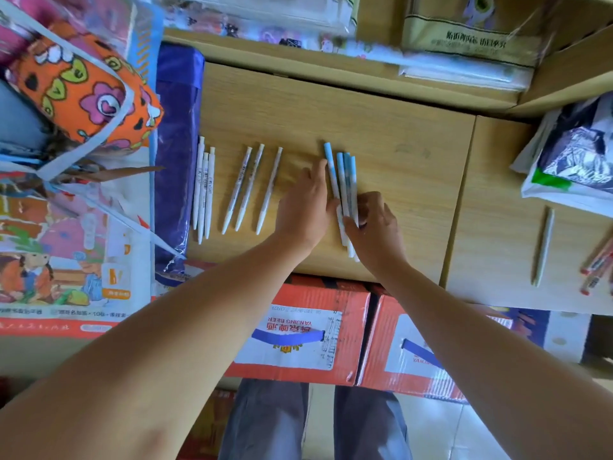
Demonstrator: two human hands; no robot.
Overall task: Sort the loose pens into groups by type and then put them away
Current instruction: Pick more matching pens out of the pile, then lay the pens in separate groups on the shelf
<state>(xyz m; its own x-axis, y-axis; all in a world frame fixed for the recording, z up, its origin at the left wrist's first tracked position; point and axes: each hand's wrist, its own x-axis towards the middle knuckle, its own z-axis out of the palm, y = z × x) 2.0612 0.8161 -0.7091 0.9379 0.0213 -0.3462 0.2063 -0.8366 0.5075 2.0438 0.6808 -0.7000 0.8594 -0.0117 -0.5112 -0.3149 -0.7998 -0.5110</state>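
At the left of the wooden desk [398, 121], just beside a purple packet [179, 154], a tight cluster of white pens [204, 190] lies with barrels touching and tips toward the bottom of the frame. It reads as a finished group, pushed to the edge to keep it out of the way. A little to its right, three more white pens [252, 189] of the same look lie apart from each other and roughly parallel. They are likely laid out for checking and not yet closed up with the cluster.

In the centre, the left hand [305, 207] has its fingers straight and together, pressed against the left flank of the blue pens [345, 180]. It acts as a fence so the barrels line up. The right hand [374, 227] has fingers and thumb curled round the lower ends of those same blue pens, pinching them together from the other side. The pens rest on the desk with their upper ends slightly fanned, so the step in hand seems to be squaring the blue group.

Toward the right of the frame, well apart, a single pale pen [544, 247] lies alone. At the right edge, red-tipped sticks [597, 267] poke in. Both look unsorted. Nothing visible shows where the pens will be stored.
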